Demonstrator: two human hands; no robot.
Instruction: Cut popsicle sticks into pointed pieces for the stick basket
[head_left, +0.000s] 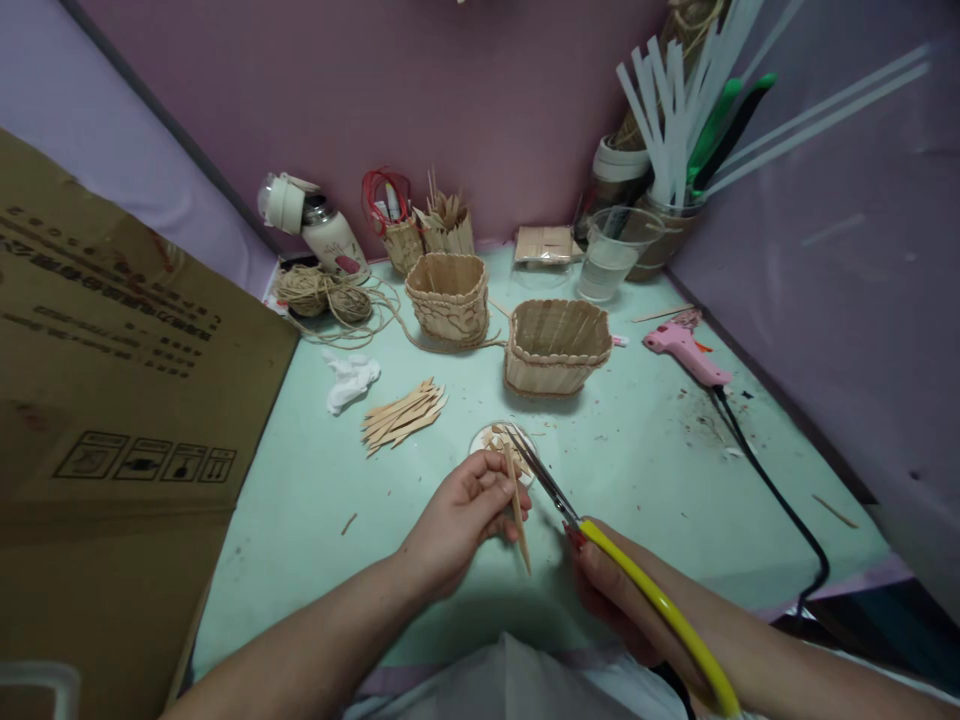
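Note:
My left hand pinches a thin wooden stick whose lower end is cut to a point. In my right hand is a pair of scissors with yellow handles, its blades at the stick's upper end. Whether the blades touch the stick I cannot tell. Under the blade tips sits a small round white dish with wooden offcuts in it. To the left lies a pile of pointed wooden sticks.
Two wooden-stick baskets stand behind the dish. A pink glue gun with a black cord lies at right, near a clear plastic cup. Twine, crumpled white tissue and a cardboard box are at left.

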